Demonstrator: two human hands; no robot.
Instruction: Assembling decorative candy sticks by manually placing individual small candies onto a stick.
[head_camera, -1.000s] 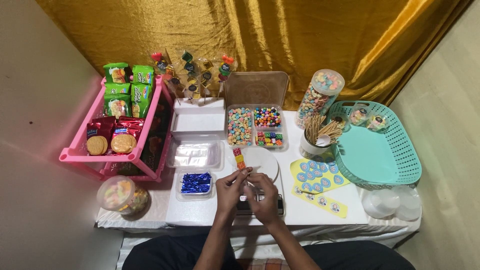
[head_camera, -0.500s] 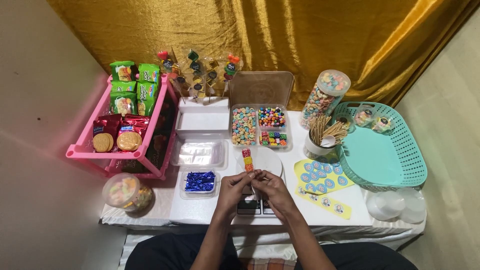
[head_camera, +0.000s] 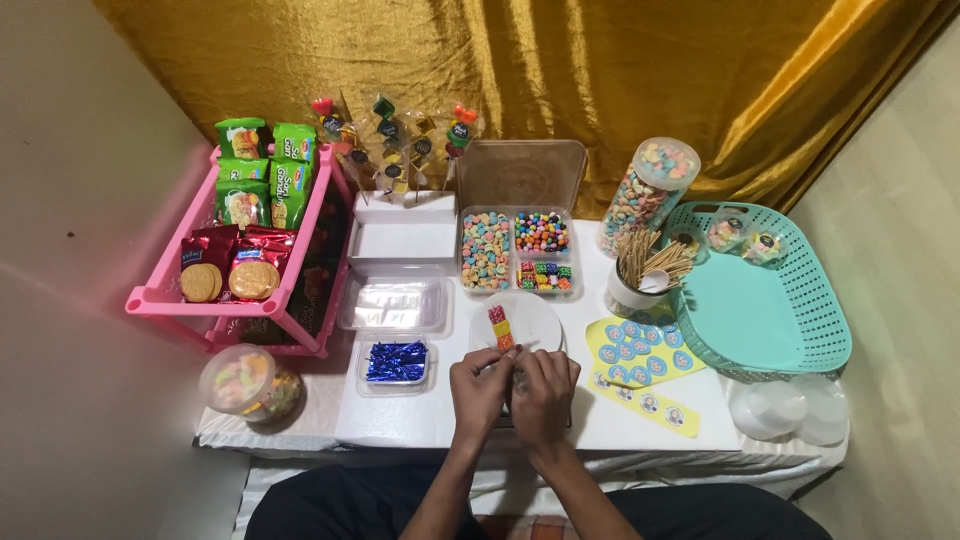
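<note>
Both my hands meet at tabletop front edge, centre. Left hand and right hand pinch skewer of candy cubes. Cubes lie over white plate. Long axis runs front to back, tip toward back edge. Advice: keep stick level, steady both pinches.

Turquoise basket right of the candy tray, pink rack far left of it, blue wrappers tub below-left, candy jar just right, sticker sheets below-right.
</note>
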